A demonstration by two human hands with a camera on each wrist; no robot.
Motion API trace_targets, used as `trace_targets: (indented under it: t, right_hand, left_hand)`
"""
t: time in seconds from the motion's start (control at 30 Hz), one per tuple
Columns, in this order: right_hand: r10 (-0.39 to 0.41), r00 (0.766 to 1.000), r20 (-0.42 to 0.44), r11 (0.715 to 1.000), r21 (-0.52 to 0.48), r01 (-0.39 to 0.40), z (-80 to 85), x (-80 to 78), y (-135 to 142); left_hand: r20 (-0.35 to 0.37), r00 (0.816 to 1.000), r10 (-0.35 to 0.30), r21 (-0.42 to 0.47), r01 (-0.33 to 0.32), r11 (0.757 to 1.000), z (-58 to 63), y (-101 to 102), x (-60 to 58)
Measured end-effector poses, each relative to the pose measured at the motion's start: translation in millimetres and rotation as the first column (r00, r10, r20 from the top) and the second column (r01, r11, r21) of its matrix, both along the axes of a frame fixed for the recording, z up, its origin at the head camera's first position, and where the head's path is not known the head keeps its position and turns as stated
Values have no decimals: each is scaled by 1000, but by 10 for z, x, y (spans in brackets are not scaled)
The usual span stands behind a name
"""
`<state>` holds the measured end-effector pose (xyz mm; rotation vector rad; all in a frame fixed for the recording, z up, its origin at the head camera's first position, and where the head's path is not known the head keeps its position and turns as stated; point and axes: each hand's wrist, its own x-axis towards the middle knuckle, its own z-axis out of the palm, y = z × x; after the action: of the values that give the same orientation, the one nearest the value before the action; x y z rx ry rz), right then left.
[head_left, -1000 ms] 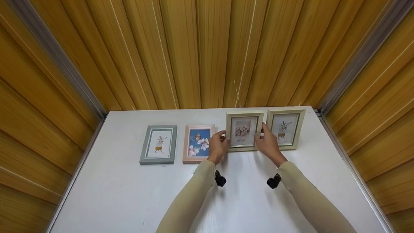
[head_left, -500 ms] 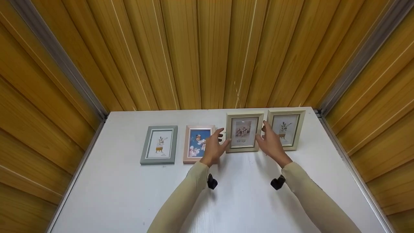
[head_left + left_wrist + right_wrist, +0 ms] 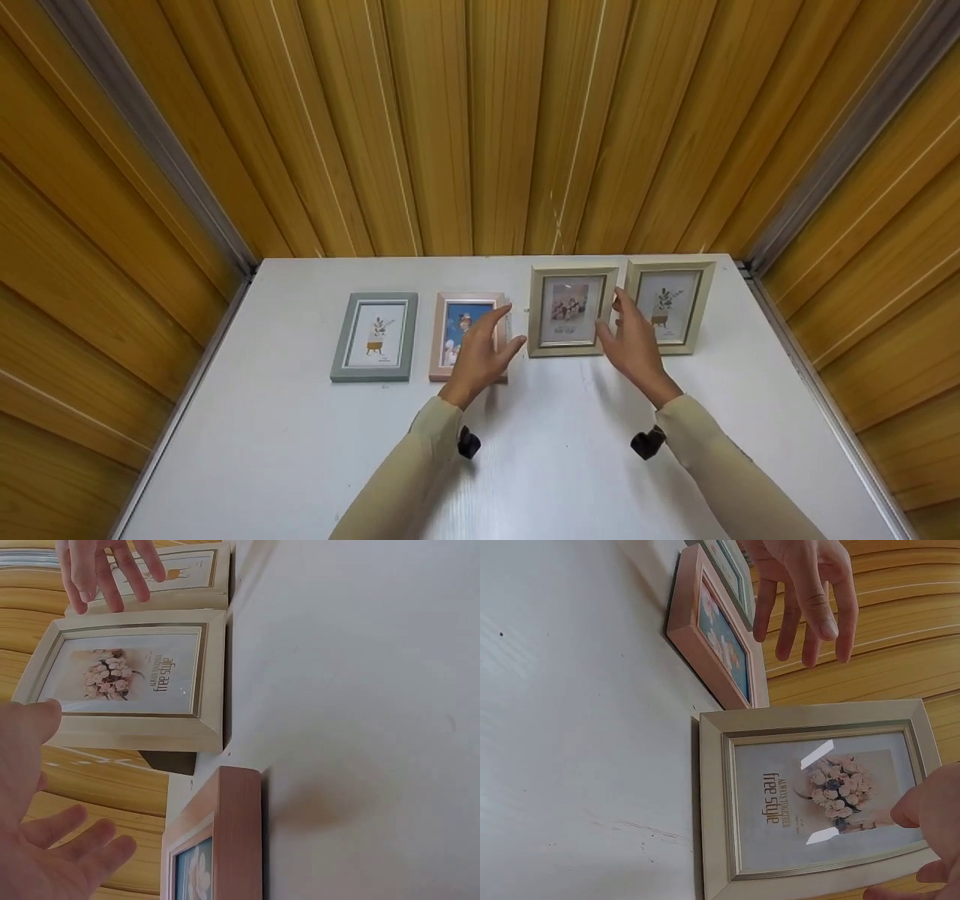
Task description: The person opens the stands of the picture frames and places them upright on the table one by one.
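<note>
A cream picture frame (image 3: 536, 315) with a rose-bouquet picture stands upright on the white tabletop; its back prop shows in the left wrist view. My left hand (image 3: 478, 356) is off its left side, fingers spread and holding nothing, above the pink picture frame (image 3: 436, 337) and partly covering it. At the bouquet frame's right edge is my right hand (image 3: 630, 346), thumb and fingers apart; whether it touches the edge I cannot tell. Behind that hand stands a second cream picture frame (image 3: 697, 315) with a plant picture.
A grey-green picture frame (image 3: 409, 337) with a plant picture is at the left end of the row. All of them are on the white table (image 3: 555, 480). Yellow wood-patterned panels (image 3: 495, 127) with grey corner posts enclose the table's back and sides.
My left hand has let go of the bouquet frame and moved left, its fingers spreading. My right hand has loosened and drawn slightly down and right. The bouquet frame stays upright.
</note>
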<state>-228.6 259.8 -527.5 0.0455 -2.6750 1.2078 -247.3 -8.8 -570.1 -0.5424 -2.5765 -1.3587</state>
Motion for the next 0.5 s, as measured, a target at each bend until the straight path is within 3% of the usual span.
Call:
trace_targets:
  t: [0.5]
  right_hand:
    - [-10, 998, -67, 1000, -13, 9, -201, 196, -165]
  left_hand:
    - [-17, 998, 57, -82, -58, 995, -93, -328, 174]
